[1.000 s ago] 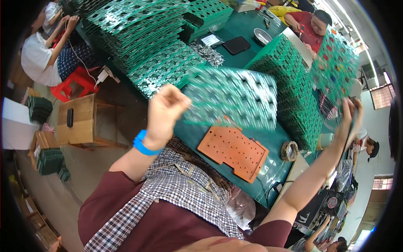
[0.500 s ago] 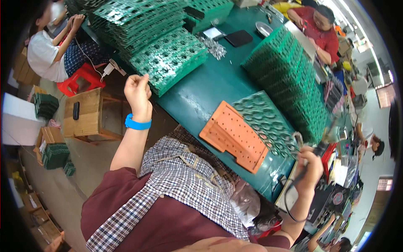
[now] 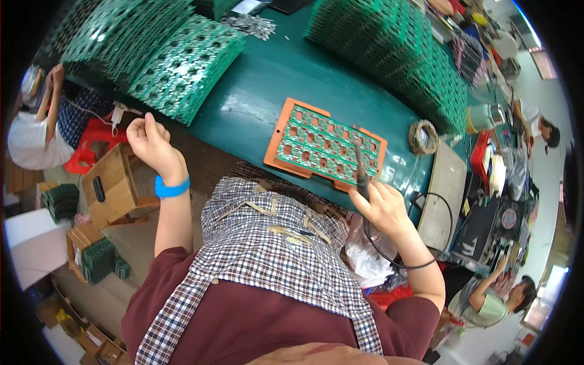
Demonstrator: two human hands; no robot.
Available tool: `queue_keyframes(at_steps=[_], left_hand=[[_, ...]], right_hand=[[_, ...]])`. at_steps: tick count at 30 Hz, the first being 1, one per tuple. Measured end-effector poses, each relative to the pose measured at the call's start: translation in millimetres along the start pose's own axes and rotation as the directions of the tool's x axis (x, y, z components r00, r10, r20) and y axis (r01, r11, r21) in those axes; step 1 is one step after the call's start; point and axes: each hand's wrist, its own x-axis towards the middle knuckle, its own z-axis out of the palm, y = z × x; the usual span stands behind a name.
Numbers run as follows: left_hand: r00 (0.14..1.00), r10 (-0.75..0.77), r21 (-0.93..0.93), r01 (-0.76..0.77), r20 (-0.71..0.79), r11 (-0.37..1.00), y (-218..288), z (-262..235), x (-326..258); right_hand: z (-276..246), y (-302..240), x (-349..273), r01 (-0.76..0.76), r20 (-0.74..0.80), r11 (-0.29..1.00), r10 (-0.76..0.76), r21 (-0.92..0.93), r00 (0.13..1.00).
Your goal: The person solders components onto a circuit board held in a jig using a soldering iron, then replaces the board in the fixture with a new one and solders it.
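Observation:
A panel of green circuit boards with rows of round holes lies in an orange tray on the green table. My right hand is wrapped round a soldering iron, whose thin tip slants over the panel's right part. From its handle a black cable loops down past my wrist. Out to the left, beyond the table edge, my left hand is raised with curled fingers. Whatever those fingers may hold is too small to make out. Near that hand stands a tall stack of green panels.
A second long stack of green panels lines the table's far side. Right of the tray sit a round brownish roll and a pale green cup. Metal bits lie at the back. A wooden stool stands left; other people work nearby.
The panel that lay beyond the bare orange tray now rests in it. My right hand brought the soldering iron leftward over the tray. My view has shifted, and my left hand stays raised and curled.

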Motion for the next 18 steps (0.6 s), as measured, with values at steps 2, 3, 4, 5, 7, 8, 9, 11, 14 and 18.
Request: queue_keyframes(at_steps=[2,3,4,5,7,8,9,11,14,18], left_hand=[[0.944,0.185,0.237,-0.252,0.273,0.938,2.4,9.8,-34.8],[0.834,0.242,0.359,-0.451,0.497,0.817,4.2,17.0,-53.5],[0.717,0.226,0.302,-0.528,0.66,0.794,6.8,21.8,-67.9],[0.574,0.206,0.234,-0.598,0.793,0.767,9.3,24.6,-77.2],[0.491,0.121,0.226,-0.588,0.863,0.776,4.1,36.8,-77.1],[0.414,0.044,0.225,-0.577,0.909,0.785,3.8,40.9,-76.5],[0.384,0.034,0.204,-0.561,0.923,0.802,4.5,49.9,-78.1],[0.188,-0.211,0.283,-0.636,0.959,0.718,14.5,50.5,-69.5],[-0.006,-0.172,0.117,-0.713,0.985,0.692,9.3,72.4,-82.0],[-0.109,-0.264,0.073,-0.799,0.958,0.596,7.6,75.0,-80.3]], right_hand=[[7.7,-7.7,-5.9,-0.091,0.042,0.993,0.088,0.07,0.995],[8.5,-7.1,-9.0,-0.111,0.032,0.989,0.109,0.094,0.994],[-5.8,-6.0,-16.9,-0.192,0.025,0.98,0.191,0.052,0.981],[-29.1,-2.1,-24.6,-0.263,0.007,0.965,0.263,0.014,0.965],[-98.1,-2.5,-26.5,-0.49,-0.036,0.854,0.492,-0.174,0.87],[-124.7,-1.7,-53.9,-0.546,-0.11,0.785,0.54,-0.292,0.835],[-166.5,-20.5,-55.1,-0.703,-0.119,0.672,0.698,-0.233,0.706],[-205.4,-31.0,-79.6,-0.885,-0.138,0.466,0.876,-0.007,0.463],[-146.1,-37.1,-62.7,-0.761,-0.165,0.612,0.791,0.215,0.59],[-12.8,10.9,-26.7,-0.628,-0.004,0.698,0.67,0.345,0.742]])
